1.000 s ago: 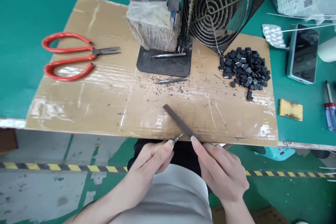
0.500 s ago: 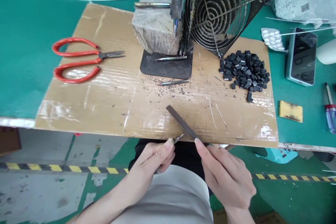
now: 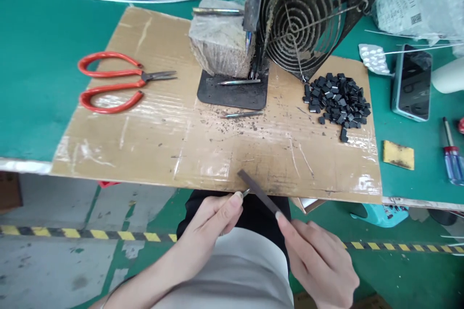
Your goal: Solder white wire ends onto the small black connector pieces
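Observation:
My left hand (image 3: 219, 217) is closed on a thin pointed metal tip (image 3: 246, 192), most of which is hidden by the fingers. A flat dark file (image 3: 259, 191) is gripped in my right hand (image 3: 319, 256), its blade slanting up and left across the cardboard's front edge. The blade lies against or just over the end of the tip. On the cardboard (image 3: 145, 145) beyond my hands lies one more metal tip (image 3: 242, 114), among dark crumbs. Another tip (image 3: 239, 82) rests on the black base plate (image 3: 232, 96).
Red-handled scissors (image 3: 112, 82) lie at the left. A fan with a wire guard (image 3: 300, 24) stands behind, beside a wrapped block (image 3: 221, 41). Black parts (image 3: 339, 101) are piled at right, near a yellow sponge (image 3: 398, 154), a phone (image 3: 413, 82) and a screwdriver (image 3: 453, 157).
The file and my right hand have moved down and slightly right, bringing the blade to the tip in my left hand. The camera view has shifted slightly.

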{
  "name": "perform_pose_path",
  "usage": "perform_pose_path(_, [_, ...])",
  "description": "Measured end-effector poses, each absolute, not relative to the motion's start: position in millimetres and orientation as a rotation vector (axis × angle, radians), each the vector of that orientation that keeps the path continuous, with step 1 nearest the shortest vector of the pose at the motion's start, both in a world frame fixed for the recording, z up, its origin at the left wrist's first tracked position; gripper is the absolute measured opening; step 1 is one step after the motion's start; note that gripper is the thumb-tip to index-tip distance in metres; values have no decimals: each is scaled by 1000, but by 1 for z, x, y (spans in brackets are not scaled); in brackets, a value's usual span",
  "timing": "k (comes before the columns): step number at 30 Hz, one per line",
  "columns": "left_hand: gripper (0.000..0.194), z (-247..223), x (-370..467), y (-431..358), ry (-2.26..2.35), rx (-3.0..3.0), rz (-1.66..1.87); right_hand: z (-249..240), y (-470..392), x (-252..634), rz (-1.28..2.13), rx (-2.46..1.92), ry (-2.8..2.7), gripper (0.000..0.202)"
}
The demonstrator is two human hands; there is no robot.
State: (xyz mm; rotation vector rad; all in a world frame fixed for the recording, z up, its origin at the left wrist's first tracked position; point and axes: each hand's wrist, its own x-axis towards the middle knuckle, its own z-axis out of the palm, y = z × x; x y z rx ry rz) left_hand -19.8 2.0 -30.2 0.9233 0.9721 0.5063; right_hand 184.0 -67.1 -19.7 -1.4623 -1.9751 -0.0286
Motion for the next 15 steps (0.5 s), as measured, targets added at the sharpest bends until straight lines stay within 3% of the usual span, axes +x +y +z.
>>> perform_pose_path(6, [70,-33,-23,2,913,788,505,-25,-48,176,-123,-1474,-1974,33])
perform_pose_path(11, [68,-35,-25,1,912,823,488,-21,-51,178,-89,-1533,-1797,53])
perform_pose_path(15, [63,-35,-25,-1,1000,1042,510,-16,-55,176,177,-1503,-1621,59])
